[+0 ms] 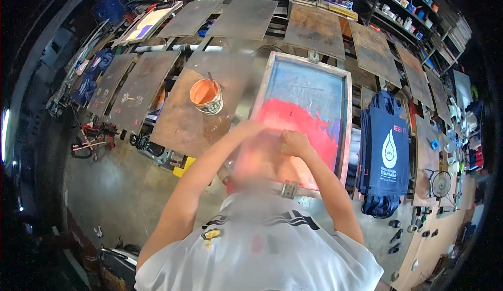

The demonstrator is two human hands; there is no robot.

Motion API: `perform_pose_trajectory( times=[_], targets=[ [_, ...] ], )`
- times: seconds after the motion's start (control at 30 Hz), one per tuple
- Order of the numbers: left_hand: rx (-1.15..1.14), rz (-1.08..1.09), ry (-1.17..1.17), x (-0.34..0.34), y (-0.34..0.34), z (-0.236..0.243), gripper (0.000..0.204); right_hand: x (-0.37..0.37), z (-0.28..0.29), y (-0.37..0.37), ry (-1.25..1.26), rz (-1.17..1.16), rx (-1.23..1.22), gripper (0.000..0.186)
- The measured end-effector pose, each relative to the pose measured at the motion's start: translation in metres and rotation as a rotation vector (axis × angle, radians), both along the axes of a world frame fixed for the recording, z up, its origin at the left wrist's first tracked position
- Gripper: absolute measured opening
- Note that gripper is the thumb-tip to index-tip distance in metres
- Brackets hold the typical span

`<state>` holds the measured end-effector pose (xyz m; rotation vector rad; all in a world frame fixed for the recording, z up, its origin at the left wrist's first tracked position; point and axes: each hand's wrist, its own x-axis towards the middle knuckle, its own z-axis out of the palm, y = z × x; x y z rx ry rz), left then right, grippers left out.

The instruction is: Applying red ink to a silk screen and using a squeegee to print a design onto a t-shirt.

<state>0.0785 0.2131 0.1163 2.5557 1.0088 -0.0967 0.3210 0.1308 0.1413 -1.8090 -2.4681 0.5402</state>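
A wooden-framed printing screen (348, 118) lies in front of me, slightly to my right. Its mesh is blue at the far end, with pinkish-red ink (291, 114) across the middle and a paler orange area near me. Over the inked mesh, my right hand (295, 143) is closed, knuckles up, on something I cannot make out. Beside it, at the screen's left edge, my left hand (252, 128) is partly lost in a blurred smear, so its fingers do not show clearly. A metal hinge clamp (289, 189) sits at the screen's near edge.
Left of the screen, a bucket of orange ink (208, 102) with a stick in it stands on a brown board (175, 121). Dark blue printed bags (387, 155) are stacked at right. More boards (243, 18) line the far side; shelves of bottles (406, 8) stand beyond.
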Motion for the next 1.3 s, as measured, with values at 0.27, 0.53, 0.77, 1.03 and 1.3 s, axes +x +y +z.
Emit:
perform_pose_trajectory(
  times=[0.27,0.53,0.77,1.03,1.3],
  targets=[
    [-0.009,0.020,0.101,0.010,0.018,0.002,0.074,-0.001,-0.001,0.005,-0.034,-0.024,0.009,0.045],
    [-0.013,-0.059,0.136,0.010,0.010,0.009,0.077,-0.003,-0.027,0.005,-0.049,-0.069,0.021,0.049],
    [-0.017,-0.029,0.012,0.009,0.019,0.002,0.074,-0.003,-0.007,0.009,-0.022,-0.064,-0.004,0.053],
    [-0.094,-0.063,0.109,0.004,0.002,0.007,0.075,-0.011,-0.014,-0.005,-0.004,-0.072,-0.017,0.047],
    [-0.224,0.138,-0.084,0.013,-0.007,-0.008,0.065,-0.002,-0.002,-0.026,0.022,-0.070,-0.064,0.043]
  ],
)
